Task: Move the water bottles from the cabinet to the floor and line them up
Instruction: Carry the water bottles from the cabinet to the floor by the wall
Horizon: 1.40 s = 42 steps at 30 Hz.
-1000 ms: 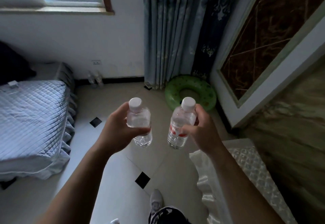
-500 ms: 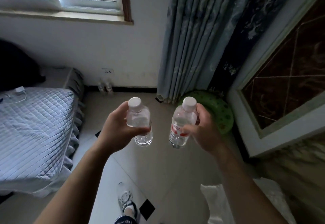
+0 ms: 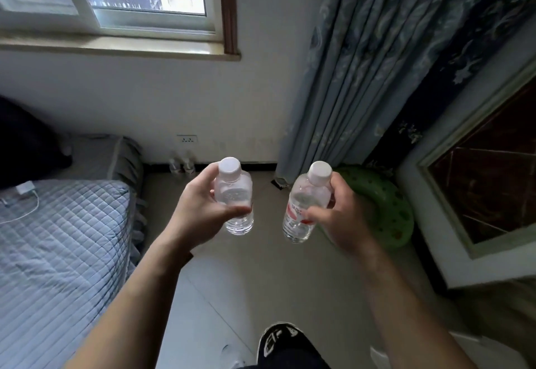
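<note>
Room's slid closer over the last second: bed [image 3: 58, 238] on the left, wall [image 3: 145, 102] nearer, green ring [image 3: 385, 209] on the right. Left hand [image 3: 200, 212] stays wrapped round the left bottle [image 3: 233, 197] and right hand [image 3: 342, 218] round the right bottle [image 3: 304, 209], both upright in mid-air. Two floor bottles [image 3: 182, 165] already stand at the wall, so I'd guess these join that row.

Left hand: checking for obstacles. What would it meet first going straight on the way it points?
Probably the two bottles standing by the wall, ahead of the left hand and its bottle. The floor between looks free, though depth is unclear.
</note>
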Available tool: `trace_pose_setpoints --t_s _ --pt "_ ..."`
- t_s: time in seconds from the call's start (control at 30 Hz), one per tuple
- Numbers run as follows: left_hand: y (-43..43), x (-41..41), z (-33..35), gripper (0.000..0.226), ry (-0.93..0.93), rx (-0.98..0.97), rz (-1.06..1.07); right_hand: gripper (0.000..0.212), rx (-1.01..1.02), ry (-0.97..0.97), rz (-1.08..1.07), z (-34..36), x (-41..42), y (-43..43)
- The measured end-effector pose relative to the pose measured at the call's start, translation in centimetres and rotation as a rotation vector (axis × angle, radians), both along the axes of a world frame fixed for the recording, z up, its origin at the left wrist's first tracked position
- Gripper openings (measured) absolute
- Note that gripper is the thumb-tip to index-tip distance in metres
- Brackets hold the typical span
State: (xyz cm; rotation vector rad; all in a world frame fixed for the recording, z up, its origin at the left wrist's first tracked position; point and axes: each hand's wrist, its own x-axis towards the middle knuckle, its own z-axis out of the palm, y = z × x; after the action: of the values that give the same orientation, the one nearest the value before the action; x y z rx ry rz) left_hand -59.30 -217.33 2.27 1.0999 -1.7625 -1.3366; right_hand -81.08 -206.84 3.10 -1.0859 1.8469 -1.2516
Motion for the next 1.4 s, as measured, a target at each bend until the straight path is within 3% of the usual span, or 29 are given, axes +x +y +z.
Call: trace_pose_setpoints --t_s 0.93,1.4 --pt "-37.9 -2.7 -1.3 0.065 -0.047 0.062 0.135 0.057 0.029 -0.027 0.235 -2.2 -3.1 -42.0" --pt "-55.2 1.0 -5.9 0.072 -0.119 0.092 0.024 0.058 0.086 0.018 0.143 -5.5 1.0 -56.6"
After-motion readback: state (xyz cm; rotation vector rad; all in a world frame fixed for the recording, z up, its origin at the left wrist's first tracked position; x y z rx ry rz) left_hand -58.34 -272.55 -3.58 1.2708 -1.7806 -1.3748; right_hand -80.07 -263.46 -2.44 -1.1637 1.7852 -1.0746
